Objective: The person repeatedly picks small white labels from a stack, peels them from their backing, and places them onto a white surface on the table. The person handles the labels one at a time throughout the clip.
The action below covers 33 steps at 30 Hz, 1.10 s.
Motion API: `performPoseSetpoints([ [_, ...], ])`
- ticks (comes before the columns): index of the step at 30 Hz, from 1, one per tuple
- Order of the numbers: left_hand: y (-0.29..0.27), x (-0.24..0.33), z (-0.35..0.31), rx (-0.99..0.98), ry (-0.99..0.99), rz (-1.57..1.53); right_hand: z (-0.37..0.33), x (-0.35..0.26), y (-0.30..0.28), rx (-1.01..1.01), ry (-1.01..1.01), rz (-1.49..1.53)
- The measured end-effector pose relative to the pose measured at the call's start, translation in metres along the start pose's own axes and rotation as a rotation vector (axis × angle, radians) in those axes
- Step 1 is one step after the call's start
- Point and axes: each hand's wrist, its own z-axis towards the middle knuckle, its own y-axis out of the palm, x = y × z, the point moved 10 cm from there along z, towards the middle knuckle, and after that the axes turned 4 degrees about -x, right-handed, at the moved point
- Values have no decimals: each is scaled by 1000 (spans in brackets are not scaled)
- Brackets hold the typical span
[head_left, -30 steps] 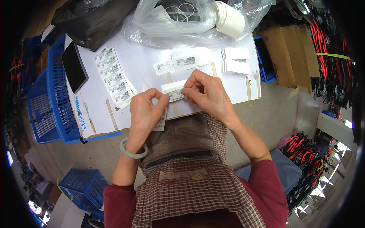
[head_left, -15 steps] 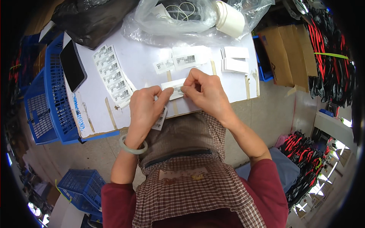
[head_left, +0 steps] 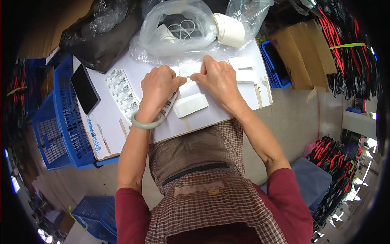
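My left hand (head_left: pixel 159 87), with a pale bangle (head_left: pixel 147 123) on its wrist, is over the white table. My right hand (head_left: pixel 220 80) is across from it, and the two thumbs almost meet. Both hands are closed in a pinch on a small white paper tag (head_left: pixel 188 84), partly covered by the fingers. Just beyond the fingertips lie white printed slips (head_left: pixel 190 68). Nearer me rests a blank white tag (head_left: pixel 191 105). A sheet of barcode labels (head_left: pixel 122 90) lies to the left, and another label strip (head_left: pixel 167 106) shows partly beneath my left wrist.
White tags (head_left: pixel 245 75) lie right of my right hand. A dark phone (head_left: pixel 85 89) sits at the table's left edge. Behind are a black bag (head_left: pixel 97 36), a clear plastic bag (head_left: pixel 178 46) and a white roll (head_left: pixel 230 31). Blue baskets (head_left: pixel 69 118) and a cardboard box (head_left: pixel 302 57) flank the table.
Both hands have moved farther from me over the table. A blank white tag now lies near the front edge, where the hands were holding a printed one.
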Motion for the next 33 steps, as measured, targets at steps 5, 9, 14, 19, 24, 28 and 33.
performPoseSetpoints([
  [5, -8, -1, -6, -35, 7, -130, -1, 6, -9, 116, -40, 29],
  [9, -28, -26, -38, -171, -61, -554, 6, -7, 9, 93, -126, 119],
  [14, -24, -50, -83, -189, -60, -1079, 1, -24, 20, -55, -1, 318],
  [19, -12, -29, -106, -159, 20, -1384, -50, -101, -19, 18, -476, 554],
  [24, -19, 1, -137, -61, 101, -1305, -72, -92, -10, -57, -401, 616],
  [28, -3, -8, -156, 14, 95, -1143, -90, -83, -14, -95, -398, 641],
  [33, 31, -13, -166, -142, -7, -1094, -116, -77, -21, -27, -517, 526],
])
